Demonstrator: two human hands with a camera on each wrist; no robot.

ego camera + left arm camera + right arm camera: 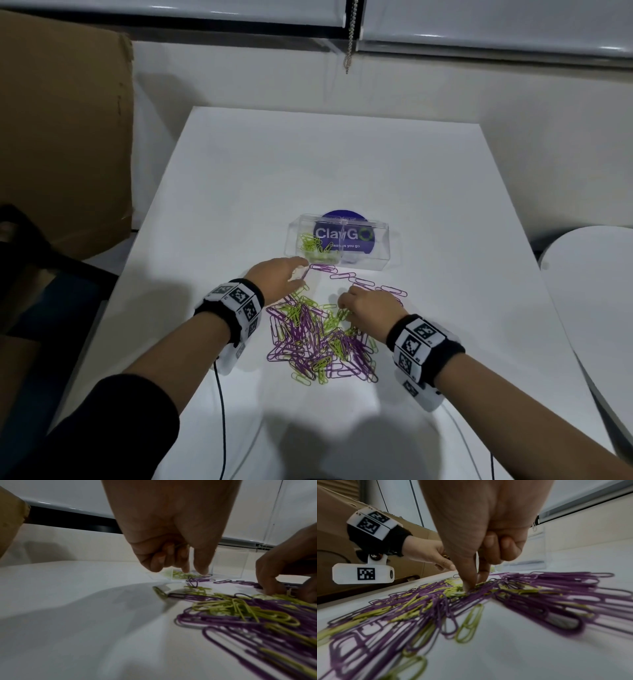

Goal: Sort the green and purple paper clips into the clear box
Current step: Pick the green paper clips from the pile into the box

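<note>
Nearest on the white surface (pixel 428 192): mixed pile of green and purple paper clips (pixel 318 339), tangled and overlapping, so sorting means teasing clips out one at a time. Right hand (pixel 368 308) sits on the pile's far right edge, palm down, index and middle fingers (pixel 469 574) pressed straight down into the clips with the other fingers curled back; grip not closed on anything that I can see, apparently pinning or sliding a clip free. Left hand (pixel 274 279) reaches further, toward the box front, fingers bent downward; the left wrist view shows fingertips (pixel 200 566) over a purple paper clip (pixel 202 580), and something thin seems tucked in the curled fingers, but blur prevents confirmation: grip state cannot be told. A row of purple clips (pixel 359 279) lies just in front of the box, probably staged for loading. Farthest: clear box (pixel 380 253), divided; left compartment holds green paper clips (pixel 313 245), right compartment shows no clips. Judgement: task early.
</note>
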